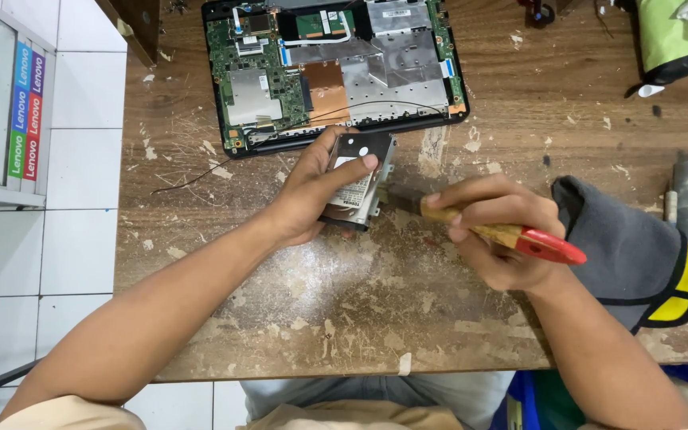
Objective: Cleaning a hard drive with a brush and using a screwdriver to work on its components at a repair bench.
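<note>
Nearest, lower centre: bare scuffed stretch of the wooden table (344, 318), flaked and worn. Just above, at frame centre, left hand (312, 191) clamped around a small hard drive (356, 179), lifted and tilted off the wood, probably to present its edge. Right hand (495, 231) closed on a brush (503, 231) with wooden shaft and red handle end, bristles touching the drive's right side. Pale label on the drive's face, partly under the thumb. Right of centre, grey-and-yellow glove (639, 255) lying flat. Top centre, opened laptop (336, 72), green board exposed. Upper left, vertical strip of coloured rectangular stickers (25, 111) on a white panel.
</note>
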